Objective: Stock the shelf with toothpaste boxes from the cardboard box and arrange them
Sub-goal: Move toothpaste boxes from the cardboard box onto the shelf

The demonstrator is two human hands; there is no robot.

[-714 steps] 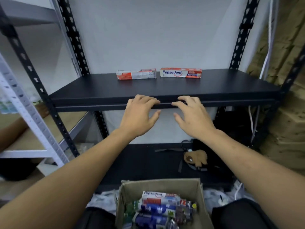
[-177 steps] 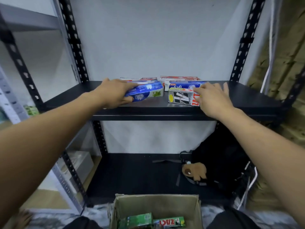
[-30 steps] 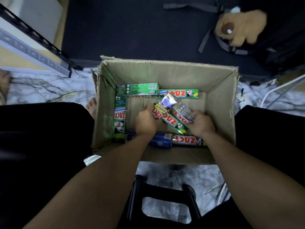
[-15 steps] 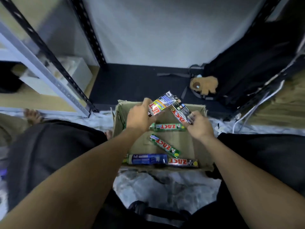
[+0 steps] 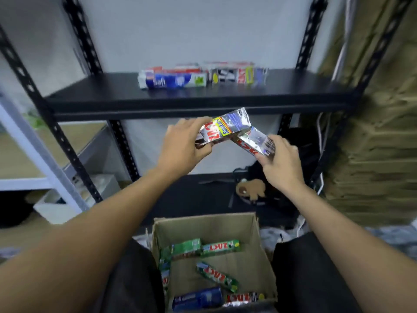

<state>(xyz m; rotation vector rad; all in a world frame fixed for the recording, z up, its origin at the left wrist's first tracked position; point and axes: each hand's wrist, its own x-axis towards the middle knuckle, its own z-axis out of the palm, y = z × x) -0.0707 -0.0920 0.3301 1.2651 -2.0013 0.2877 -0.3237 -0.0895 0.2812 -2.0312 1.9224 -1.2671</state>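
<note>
My left hand (image 5: 184, 145) grips a silver Zact toothpaste box (image 5: 225, 128) by its left end, just below the front edge of the black shelf (image 5: 112, 96). My right hand (image 5: 281, 160) holds a second silver Zact box (image 5: 255, 143), tilted, and its upper end touches the first box. Several toothpaste boxes (image 5: 203, 76) lie in rows at the back of the shelf. The open cardboard box (image 5: 255, 251) sits on the floor between my knees, with several green, blue and silver toothpaste boxes (image 5: 216, 276) loose inside.
Black perforated uprights (image 5: 81, 37) frame the shelf on both sides. A grey rack (image 5: 33, 141) stands to the left. On the lower black shelf lie a dark bag and a brown plush toy (image 5: 250, 190). Stacked brown cartons (image 5: 374, 154) fill the right side.
Both hands have lifted the two silver boxes out of the cardboard box and up to just below the shelf's front edge. My view has tilted up from the carton to the shelf.
</note>
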